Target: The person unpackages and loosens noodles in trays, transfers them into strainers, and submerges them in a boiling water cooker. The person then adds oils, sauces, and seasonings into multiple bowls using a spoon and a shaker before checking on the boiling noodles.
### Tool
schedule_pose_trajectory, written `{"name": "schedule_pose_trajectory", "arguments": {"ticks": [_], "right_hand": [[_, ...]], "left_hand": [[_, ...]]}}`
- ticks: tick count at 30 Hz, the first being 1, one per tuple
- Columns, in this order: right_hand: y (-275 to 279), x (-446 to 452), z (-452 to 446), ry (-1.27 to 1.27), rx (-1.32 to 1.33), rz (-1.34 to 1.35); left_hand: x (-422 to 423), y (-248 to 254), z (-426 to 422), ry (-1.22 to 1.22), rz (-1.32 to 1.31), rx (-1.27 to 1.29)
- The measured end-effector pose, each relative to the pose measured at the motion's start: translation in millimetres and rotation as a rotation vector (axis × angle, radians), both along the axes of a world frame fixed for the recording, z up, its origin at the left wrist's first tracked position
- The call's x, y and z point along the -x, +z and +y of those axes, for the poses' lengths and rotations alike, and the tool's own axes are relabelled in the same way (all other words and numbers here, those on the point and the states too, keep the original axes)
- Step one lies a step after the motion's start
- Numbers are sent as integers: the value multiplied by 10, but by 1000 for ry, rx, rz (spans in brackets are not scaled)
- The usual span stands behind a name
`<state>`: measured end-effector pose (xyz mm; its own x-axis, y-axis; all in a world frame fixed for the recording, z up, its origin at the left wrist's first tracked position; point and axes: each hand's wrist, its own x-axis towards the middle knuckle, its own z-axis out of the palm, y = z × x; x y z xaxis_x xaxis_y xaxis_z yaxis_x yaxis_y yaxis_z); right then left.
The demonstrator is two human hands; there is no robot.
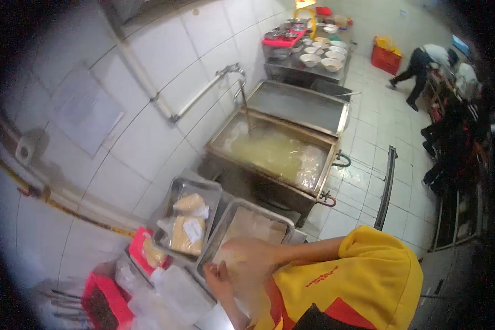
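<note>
My right hand, blurred by motion, reaches over a grey tray that holds a flat tan layer. A small yellowish patch shows at its fingers, too smeared to name. Close below it, my left hand is held at the tray's near side with its fingers curled; what they hold, if anything, is hidden. Beside this tray, a clear plastic tub contains packets of yellowish food, one with a white label.
Beyond the trays stands a steaming vat with a tap running into it. Pink bins and plastic bags lie near me. Bowls crowd a far table. People bend at the right.
</note>
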<state>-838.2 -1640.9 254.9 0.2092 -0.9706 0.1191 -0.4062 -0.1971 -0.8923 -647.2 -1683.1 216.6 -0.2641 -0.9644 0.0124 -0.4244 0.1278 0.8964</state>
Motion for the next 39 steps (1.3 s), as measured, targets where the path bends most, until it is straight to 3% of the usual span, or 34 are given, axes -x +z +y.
{"name": "schedule_pose_trajectory", "arguments": {"ticks": [2,3,5,7,9,10,12,13,15,16,17,18,19,20,21,22,23,24,25,26,28,30,32,34,35,36,37,38,39], "right_hand": [[-13,-78,-56,73,323,-64],[-237,-130,-72,54,365,104],[-510,-151,-190,326,-372,210],[-252,-57,-117,126,-200,84],[-47,-129,-25,-102,128,-75],[-33,-188,-16,-40,100,-80],[12,-213,-120,-186,275,30],[-95,-185,-148,-156,263,27],[-370,-88,-247,136,-122,292],[-225,-126,-302,145,-115,304],[41,-206,-294,103,31,120],[275,-257,-216,56,159,-69],[501,-245,-168,57,143,-64],[735,-222,-161,-4,297,-88],[858,-201,-176,-67,452,-113],[874,-165,-198,-71,443,-111],[872,-107,-200,-88,460,-137],[869,-41,-182,-106,474,-163],[904,41,-140,-81,272,-54],[847,76,-122,-84,252,-51],[666,115,-154,-153,186,266],[515,20,-211,-115,272,198],[295,-47,-250,-90,355,129],[61,-58,-310,67,-72,-229],[6,-8,-323,59,-78,-231],[-18,67,-348,32,-82,-70],[-16,118,-372,11,-82,92],[2,144,-360,17,-80,91],[84,146,-313,-38,-64,-88]], "left_hand": [[-35,52,114,-18,250,22],[59,200,136,-12,309,30],[51,96,68,-57,370,117],[-60,269,76,-43,76,35],[-155,272,48,54,50,74],[-249,266,77,60,1,123],[-309,298,71,85,-7,178],[-307,323,84,45,-14,243],[-147,517,169,31,-155,353],[-75,594,141,-1,-286,481],[-48,464,67,8,-280,478],[-34,189,29,-161,-122,375],[-9,2,19,-327,39,272],[15,-46,23,-326,46,263],[10,-75,26,-239,180,-147],[-16,-120,9,-146,306,-556],[-106,-470,-93,-189,196,-420],[-152,-473,-110,-193,197,-437],[-177,-463,-123,-79,410,-458],[-191,-441,-120,44,620,-474],[-212,-164,-99,-25,718,-404],[-193,85,-120,-99,810,-322],[-112,229,-115,-238,571,-92],[-15,505,-103,-196,455,-117],[14,606,-92,-145,340,-130],[10,663,-88,-147,339,-133],[-15,712,-100,-40,108,-61],[-55,735,-120,71,-123,10],[-94,649,-188,93,-44,245]]}}
